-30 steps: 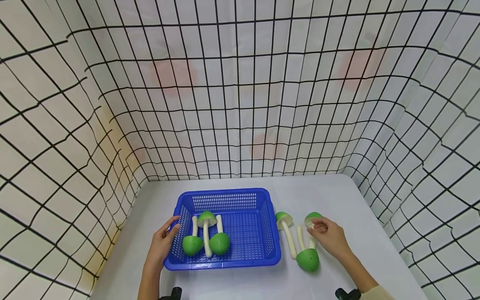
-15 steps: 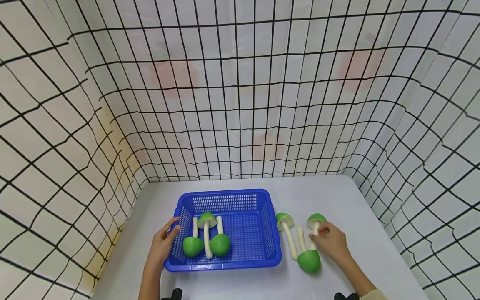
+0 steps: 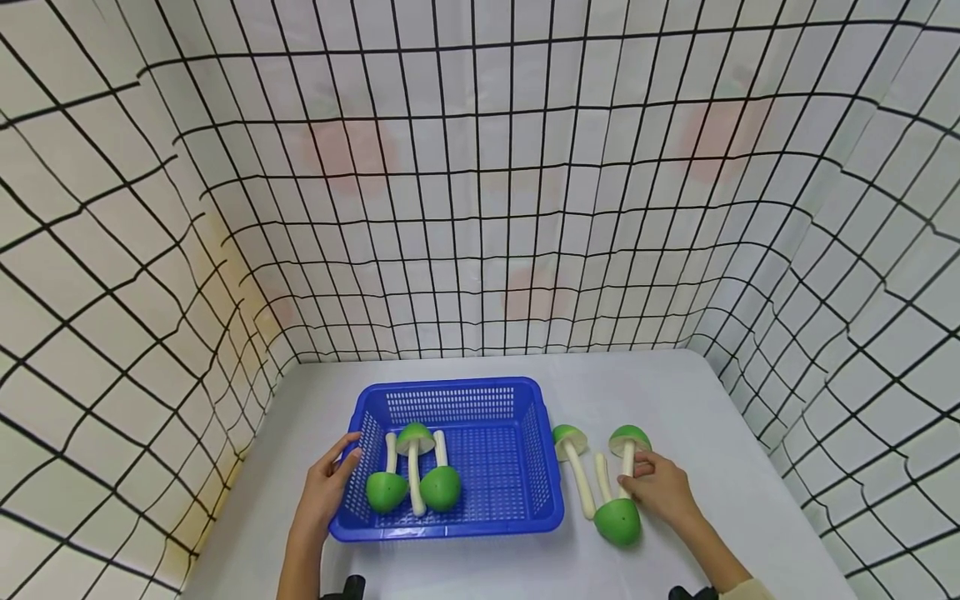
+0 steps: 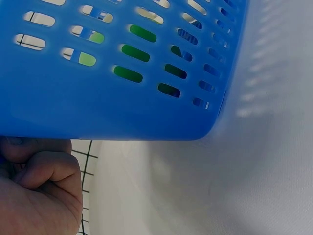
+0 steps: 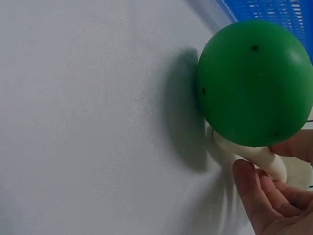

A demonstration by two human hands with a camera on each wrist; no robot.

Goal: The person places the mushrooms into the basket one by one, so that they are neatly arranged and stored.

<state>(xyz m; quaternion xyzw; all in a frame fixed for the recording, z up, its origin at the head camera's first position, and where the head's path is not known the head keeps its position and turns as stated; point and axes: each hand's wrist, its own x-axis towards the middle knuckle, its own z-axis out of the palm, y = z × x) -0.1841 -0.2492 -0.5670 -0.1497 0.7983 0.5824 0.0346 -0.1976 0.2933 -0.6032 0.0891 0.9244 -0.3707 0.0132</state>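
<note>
A blue plastic basket (image 3: 517,527) stands on the table with several green-capped toy mushrooms in it, such as the one with its cap toward the front (image 3: 439,488). My left hand (image 3: 326,487) grips the basket's left rim; in the left wrist view its curled fingers (image 4: 54,169) are right under the edge. To the right of the basket, my right hand (image 3: 660,485) pinches the pale stem of a mushroom (image 3: 628,439) whose cap points away from me. Beside it lie a mushroom with its green cap toward me (image 3: 618,522) and another (image 3: 577,475) close to the basket wall.
The white table (image 3: 705,417) is enclosed at the back and sides by a pale cloth wall with black grid lines (image 3: 480,208). Dark wrist straps (image 3: 352,587) show at the lower edge.
My right hand has come down from the far mushroom's cap to its stem, and that mushroom has shifted slightly. The left hand and the basket have stayed in place.
</note>
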